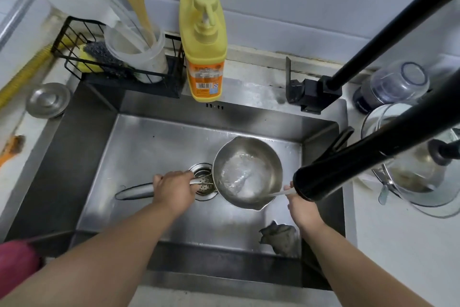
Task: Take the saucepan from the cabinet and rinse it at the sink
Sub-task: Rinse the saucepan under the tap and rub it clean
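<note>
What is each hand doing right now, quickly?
Left hand: grips the saucepan by its handle, over the sink.
Right hand: reaches under the faucet head; its grip cannot be told.

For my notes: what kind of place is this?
Most likely a home kitchen: a steel sink with a black faucet, yellow dish soap bottle, and a saucepan under running water.

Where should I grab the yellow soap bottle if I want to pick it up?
Grab the yellow soap bottle around its wide body, coming from the front. It stands upright behind the sink; the pump on top would probably press down instead.
</note>
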